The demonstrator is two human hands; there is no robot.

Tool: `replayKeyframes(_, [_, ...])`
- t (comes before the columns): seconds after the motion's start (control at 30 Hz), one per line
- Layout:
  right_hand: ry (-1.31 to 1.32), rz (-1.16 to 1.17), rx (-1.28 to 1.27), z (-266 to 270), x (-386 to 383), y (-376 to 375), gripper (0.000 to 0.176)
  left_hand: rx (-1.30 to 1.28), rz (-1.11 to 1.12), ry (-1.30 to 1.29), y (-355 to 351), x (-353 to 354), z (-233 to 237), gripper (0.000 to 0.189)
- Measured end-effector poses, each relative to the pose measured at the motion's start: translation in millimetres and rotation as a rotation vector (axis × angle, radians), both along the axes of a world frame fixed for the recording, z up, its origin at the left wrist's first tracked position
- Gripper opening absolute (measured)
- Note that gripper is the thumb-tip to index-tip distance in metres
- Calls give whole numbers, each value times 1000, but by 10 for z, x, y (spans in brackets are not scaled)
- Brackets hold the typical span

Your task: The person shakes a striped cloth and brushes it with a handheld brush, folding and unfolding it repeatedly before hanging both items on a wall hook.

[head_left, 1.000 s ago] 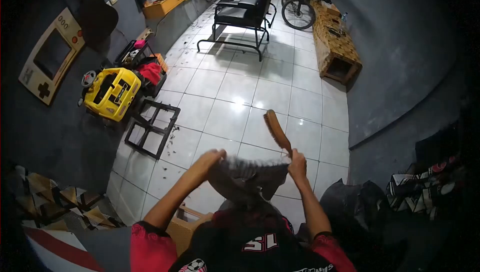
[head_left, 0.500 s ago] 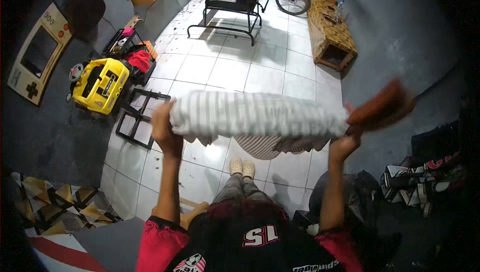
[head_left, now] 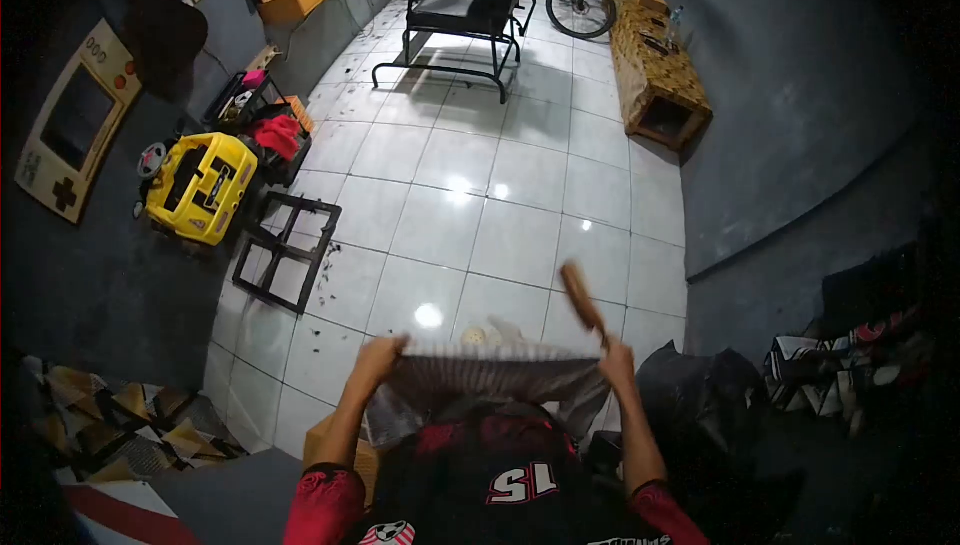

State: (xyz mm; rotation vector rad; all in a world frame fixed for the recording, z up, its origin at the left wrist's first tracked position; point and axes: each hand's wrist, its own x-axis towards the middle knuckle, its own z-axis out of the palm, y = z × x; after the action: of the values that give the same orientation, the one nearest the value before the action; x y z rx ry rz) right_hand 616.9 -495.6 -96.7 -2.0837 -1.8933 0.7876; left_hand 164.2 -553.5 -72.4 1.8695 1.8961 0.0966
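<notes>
A striped grey-and-white cloth (head_left: 490, 375) is stretched between my two hands, low in front of my body. My left hand (head_left: 378, 360) is closed on one corner of it. The opposite corner is gripped by my right hand (head_left: 617, 363), which also holds a brown wooden-looking brush (head_left: 578, 293) by its thin handle. The brush points up and away from me and is slightly blurred. Below its top edge the cloth hangs toward my shirt, partly covering my legs and pale shoes (head_left: 478, 335).
Dark hair-like bits lie on the white tiled floor (head_left: 420, 215). To the left are a black metal frame (head_left: 287, 250) and a yellow toy car (head_left: 203, 190). A black chair (head_left: 460, 15) stands ahead, a wooden box bench (head_left: 645, 65) along the right wall. Dark bags (head_left: 700, 390) sit at right.
Both hands have come down and closer to my body, bringing the cloth from a raised, billowing position to waist height. The brush has swung from pointing right to pointing up and leftward.
</notes>
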Motion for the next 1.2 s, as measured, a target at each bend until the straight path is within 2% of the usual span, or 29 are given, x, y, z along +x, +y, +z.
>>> replayKeyframes(0.03, [-13, -38, 167, 150, -44, 257, 27, 165, 110, -29, 174, 18, 242, 30])
replayKeyframes(0.07, [-9, -93, 394, 461, -140, 425, 21, 515, 119, -112, 310, 66, 515, 36])
replayKeyframes(0.13, [175, -184, 678, 1180, -321, 613, 19, 690, 249, -167, 451, 204, 1171, 41])
replayKeyframes(0.2, [262, -99, 955, 1766, -509, 626, 18, 980, 268, -320, 471, 329, 1560, 46])
replayKeyframes(0.23, [478, -177, 966, 1737, -551, 603, 19, 1129, 229, -200, 414, 324, 1554, 47])
replayKeyframes(0.27, [693, -256, 972, 1685, -575, 588, 20, 1311, 176, -196, 372, 395, 1555, 44])
replayKeyframes(0.3, [1175, -166, 909, 1515, -586, 526, 21, 1281, 194, -241, 274, 364, 1313, 44])
replayKeyframes(0.33, [1487, -167, 747, 1283, -560, 442, 23, 1252, 211, -285, 153, 340, 946, 44])
replayKeyframes(0.4, [331, -85, 710, 477, -417, 133, 25, 805, 138, -158, -109, 422, 478, 39])
replayKeyframes(0.43, [113, 63, 443, 221, -407, -49, 27, 468, 200, -167, -352, 407, -157, 32])
replayKeyframes(0.47, [153, 110, 29, -45, -395, -262, 33, 298, 168, -157, -465, 372, -176, 32])
replayKeyframes(0.5, [67, 222, -202, -374, -305, -519, 35, 129, 140, -147, -577, 343, -160, 33])
replayKeyframes(0.57, [-139, 454, -571, -313, -254, -806, 38, -202, 85, -124, -691, 243, -73, 34])
replayKeyframes(0.63, [9, 405, -497, -351, -175, -886, 32, -545, 28, -103, -811, 115, -32, 37])
replayKeyframes(0.67, [83, 377, -474, -356, -137, -1002, 30, -489, 144, -217, -773, -20, -111, 38])
replayKeyframes(0.7, [124, 352, -516, -133, -183, -852, 29, -303, 177, -292, -654, -155, -54, 39])
replayKeyframes(0.73, [296, 246, -481, 61, -251, -722, 29, -164, 348, -367, -574, -192, 11, 40])
replayKeyframes(0.77, [467, 138, -440, 246, -352, -618, 30, 141, 323, -393, -467, -318, -181, 40])
replayKeyframes(0.8, [637, 31, -395, 430, -451, -521, 31, 284, 339, -461, -252, -234, 165, 41])
replayKeyframes(0.83, [727, 33, -355, 617, -543, -414, 28, 490, 390, -654, -68, -133, 343, 43])
replayKeyframes(0.87, [817, 35, -315, 800, -633, -320, 26, 622, 511, -545, 112, -14, 517, 49])
replayKeyframes(0.9, [906, 38, -275, 978, -717, -269, 24, 465, 722, -787, 156, 89, 785, 47])
replayKeyframes(0.93, [986, 39, -248, 1176, -804, -259, 24, 627, 739, -750, 235, 190, 795, 43])
replayKeyframes(1.0, [1147, 46, -197, 1483, -950, -258, 23, 1053, 765, -637, 429, 424, 744, 54])
replayKeyframes(1.03, [1282, 63, -192, 1508, -962, -278, 27, 968, 854, -670, 454, 481, 571, 71])
replayKeyframes(1.07, [1324, 38, -196, 1567, -999, -306, 28, 946, 951, -515, 462, 630, 353, 76])
replayKeyframes(1.1, [1367, 14, -200, 1646, -1059, -340, 29, 797, 967, -400, 407, 731, -22, 86])
replayKeyframes(1.13, [1411, -8, -203, 1689, -1125, -363, 30, 533, 1117, -515, 356, 877, -672, 103])
replayKeyframes(1.2, [1493, 84, -174, 1609, -1173, -376, 34, -214, 1288, -1066, 198, 1119, -1595, 104])
